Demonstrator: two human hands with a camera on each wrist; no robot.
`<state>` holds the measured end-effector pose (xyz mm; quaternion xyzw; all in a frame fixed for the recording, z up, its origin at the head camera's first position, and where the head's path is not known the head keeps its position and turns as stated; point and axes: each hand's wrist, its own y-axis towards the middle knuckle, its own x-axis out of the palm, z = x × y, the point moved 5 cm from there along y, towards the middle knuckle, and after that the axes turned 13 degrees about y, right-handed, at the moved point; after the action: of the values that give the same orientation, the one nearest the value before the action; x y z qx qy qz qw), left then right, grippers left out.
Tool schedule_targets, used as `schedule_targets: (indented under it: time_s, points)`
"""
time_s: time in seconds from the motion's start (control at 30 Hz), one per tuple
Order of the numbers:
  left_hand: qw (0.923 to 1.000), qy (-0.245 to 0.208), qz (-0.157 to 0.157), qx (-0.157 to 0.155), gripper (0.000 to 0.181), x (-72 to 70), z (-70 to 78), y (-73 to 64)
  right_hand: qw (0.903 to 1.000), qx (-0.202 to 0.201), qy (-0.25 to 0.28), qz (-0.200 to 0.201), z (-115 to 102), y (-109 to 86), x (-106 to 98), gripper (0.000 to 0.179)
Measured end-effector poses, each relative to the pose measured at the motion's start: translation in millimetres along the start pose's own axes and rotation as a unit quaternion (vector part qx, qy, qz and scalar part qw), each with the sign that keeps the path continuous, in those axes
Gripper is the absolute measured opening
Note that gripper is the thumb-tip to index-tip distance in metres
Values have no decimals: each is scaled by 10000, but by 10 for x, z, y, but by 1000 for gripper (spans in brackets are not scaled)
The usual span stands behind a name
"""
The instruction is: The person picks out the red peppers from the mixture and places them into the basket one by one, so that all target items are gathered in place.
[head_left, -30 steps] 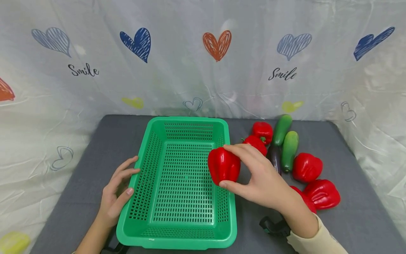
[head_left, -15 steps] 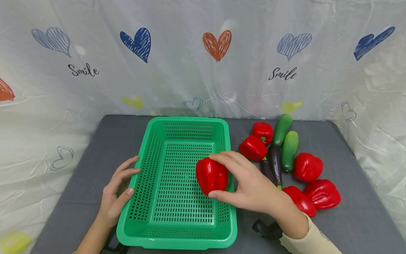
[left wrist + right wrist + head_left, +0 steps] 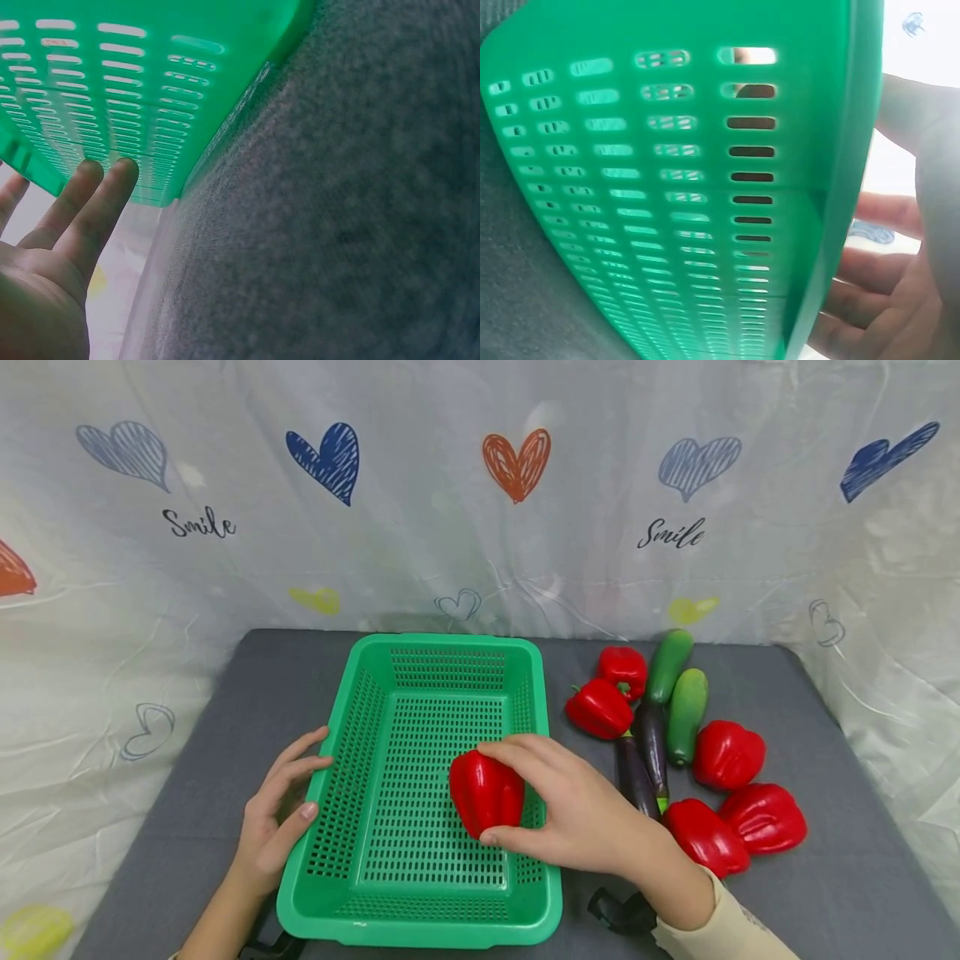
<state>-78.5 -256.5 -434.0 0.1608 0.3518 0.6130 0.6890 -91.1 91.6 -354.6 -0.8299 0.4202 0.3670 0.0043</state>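
My right hand grips a glossy red bell pepper between thumb and fingers, over the right half of a green plastic basket. I cannot tell whether the pepper touches the basket floor. At the basket's left rim rests my left hand, fingers extended. In the left wrist view those fingers lie against the slotted outer wall. The right wrist view has the basket wall in front, with my right fingers reaching over the rim and the pepper hidden behind it.
Right of the basket lie two red bell peppers at the back, one of them nearer the basket, two cucumbers, and two eggplants. Three more peppers, including one near my right forearm, lie farther right. A patterned curtain hangs behind the grey table.
My right hand has carried the pepper left and toward me, from above the basket's right rim to over its inside. My left hand has stayed at the left rim.
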Motion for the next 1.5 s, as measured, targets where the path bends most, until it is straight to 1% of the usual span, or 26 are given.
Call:
schedule_targets:
  time_s: [0.1,0.37,0.53,0.7,0.8,0.93,1.17,1.37,1.5]
  points:
    - [10000,9,-12,0,39,3,0,5,10000,-21,-88,-30,8,2,27,80]
    - [10000,-11,2,34,39,2,3,9,9988,-248,-397,-119,24,4,133,77]
    - [10000,-28,-4,1,39,5,3,5,9979,-381,-493,-162,31,-5,197,76]
    - [10000,-25,13,28,39,2,-2,8,9961,-539,-656,-222,21,-5,258,74]
    - [10000,-27,16,63,39,3,-5,12,9957,-568,-699,-232,15,-3,280,73]
    - [10000,-4,8,70,38,4,-5,13,9961,-453,-696,-283,17,4,293,73]
    - [10000,27,2,47,38,2,-1,10,9947,-222,-852,-540,16,18,321,74]
    - [10000,34,11,45,39,1,-4,10,9893,90,-1130,-917,24,30,356,78]
    - [10000,56,12,44,39,1,-12,10,9852,184,-1303,-1102,30,25,378,79]
